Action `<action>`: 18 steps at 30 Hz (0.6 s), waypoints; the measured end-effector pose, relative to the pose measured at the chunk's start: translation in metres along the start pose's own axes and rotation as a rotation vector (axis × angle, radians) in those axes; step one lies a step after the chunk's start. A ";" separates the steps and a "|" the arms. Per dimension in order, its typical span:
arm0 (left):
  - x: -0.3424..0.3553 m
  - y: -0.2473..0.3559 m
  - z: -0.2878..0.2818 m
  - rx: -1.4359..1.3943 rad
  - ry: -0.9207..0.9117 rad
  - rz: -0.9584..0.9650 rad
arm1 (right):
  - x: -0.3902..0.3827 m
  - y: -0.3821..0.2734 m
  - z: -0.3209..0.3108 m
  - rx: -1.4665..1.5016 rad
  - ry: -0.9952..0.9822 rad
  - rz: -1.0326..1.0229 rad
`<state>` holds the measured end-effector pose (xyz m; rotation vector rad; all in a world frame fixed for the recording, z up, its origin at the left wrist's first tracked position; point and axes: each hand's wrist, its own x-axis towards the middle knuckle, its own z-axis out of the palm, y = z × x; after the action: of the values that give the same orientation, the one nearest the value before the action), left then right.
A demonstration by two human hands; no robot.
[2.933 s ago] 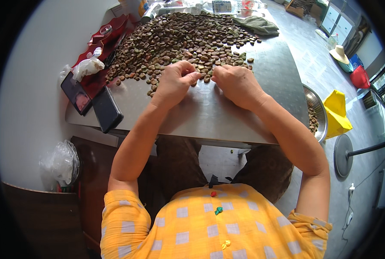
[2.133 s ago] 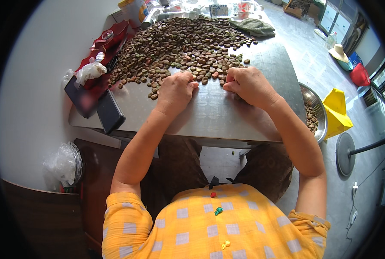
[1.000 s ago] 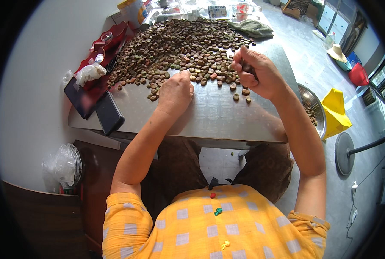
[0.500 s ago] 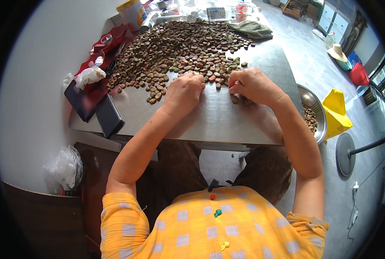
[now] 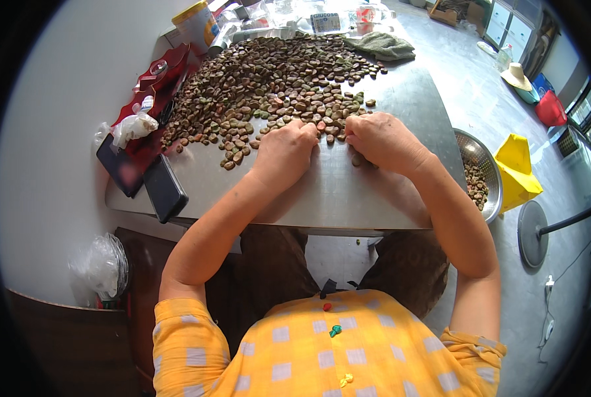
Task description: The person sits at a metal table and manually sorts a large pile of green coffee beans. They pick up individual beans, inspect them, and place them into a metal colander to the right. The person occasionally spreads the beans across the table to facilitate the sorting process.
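The left hand (image 5: 285, 155) and right hand (image 5: 385, 142) are at the near edge of brown beans (image 5: 262, 79) heaped on the surface (image 5: 322, 195). Both hands' fingers (image 5: 309, 131) curl inward; their exact closure and any grip on beans cannot be told.

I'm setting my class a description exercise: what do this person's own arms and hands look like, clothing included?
The left hand and right hand are bare, with no gloves showing. The forearms are uncovered too. Yellow-orange sleeves with pale greyish-lilac squares end near the elbows.
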<state>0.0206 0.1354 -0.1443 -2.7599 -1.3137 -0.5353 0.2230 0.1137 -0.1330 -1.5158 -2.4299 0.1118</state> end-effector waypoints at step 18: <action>0.003 0.003 0.009 0.094 0.050 0.085 | 0.001 -0.001 0.010 -0.138 0.112 0.053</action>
<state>0.0275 0.1376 -0.1510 -2.6937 -1.1743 -0.5201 0.2193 0.1146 -0.1420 -1.5992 -2.3527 -0.1297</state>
